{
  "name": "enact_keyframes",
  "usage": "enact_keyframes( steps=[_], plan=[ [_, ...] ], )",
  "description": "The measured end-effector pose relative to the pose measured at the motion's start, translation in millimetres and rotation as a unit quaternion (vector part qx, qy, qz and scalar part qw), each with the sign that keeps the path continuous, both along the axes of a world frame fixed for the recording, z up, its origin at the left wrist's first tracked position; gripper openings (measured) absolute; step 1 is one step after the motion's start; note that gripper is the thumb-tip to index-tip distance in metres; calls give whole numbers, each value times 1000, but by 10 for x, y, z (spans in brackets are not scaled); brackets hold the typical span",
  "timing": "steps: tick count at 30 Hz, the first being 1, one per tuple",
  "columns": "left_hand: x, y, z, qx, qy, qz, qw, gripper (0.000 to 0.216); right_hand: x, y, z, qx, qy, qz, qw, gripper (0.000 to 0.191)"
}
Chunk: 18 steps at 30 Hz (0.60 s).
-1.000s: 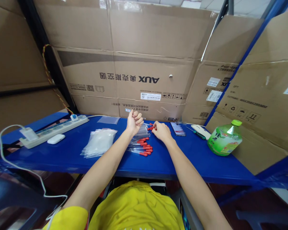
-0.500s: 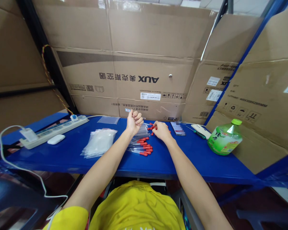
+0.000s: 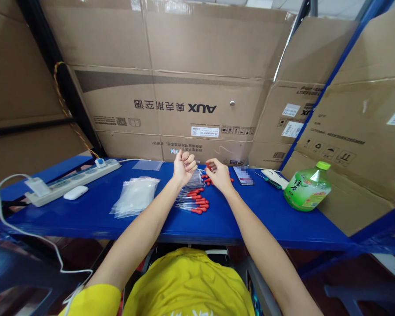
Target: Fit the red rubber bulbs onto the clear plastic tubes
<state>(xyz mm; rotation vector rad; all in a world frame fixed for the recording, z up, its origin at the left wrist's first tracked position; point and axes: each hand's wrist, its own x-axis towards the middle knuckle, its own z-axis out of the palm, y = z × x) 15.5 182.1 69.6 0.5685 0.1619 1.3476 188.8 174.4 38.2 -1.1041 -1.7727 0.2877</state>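
Note:
My left hand (image 3: 183, 166) is raised a little above the blue table (image 3: 95, 210), fingers curled into a fist round a bundle of clear tubes that I can only partly see. A pile of clear tubes with red caps (image 3: 195, 201) lies just below it. My right hand (image 3: 219, 174) is closed in a pinch on a red-capped tube (image 3: 208, 166), lifted off a small scatter of red-capped tubes at the table's back.
A stack of clear plastic bags (image 3: 134, 195) lies left of the tubes, with a power strip (image 3: 73, 179) and a white earbud case (image 3: 75, 192) further left. A phone (image 3: 243, 175), a white device (image 3: 274, 178) and a green bottle (image 3: 307, 188) lie right. Cardboard boxes (image 3: 184, 105) wall the back.
My right hand has lifted and moved slightly left with a red-capped tube. My left hand has stayed in place.

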Motion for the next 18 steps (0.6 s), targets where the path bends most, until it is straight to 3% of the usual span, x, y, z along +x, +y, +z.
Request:
enact_keyframes(
  steps=[8, 13, 18],
  plan=[
    [37, -44, 10, 17, 0, -32, 999, 49, -102, -96, 21, 23, 75, 73, 994, 21],
    [55, -53, 21, 6, 18, -38, 999, 49, -132, -103, 2, -18, 106, 73, 991, 23],
    [49, -57, 57, 4, 22, -33, 999, 49, -153, -125, 17, -5, 130, 62, 990, 23]
  ],
)
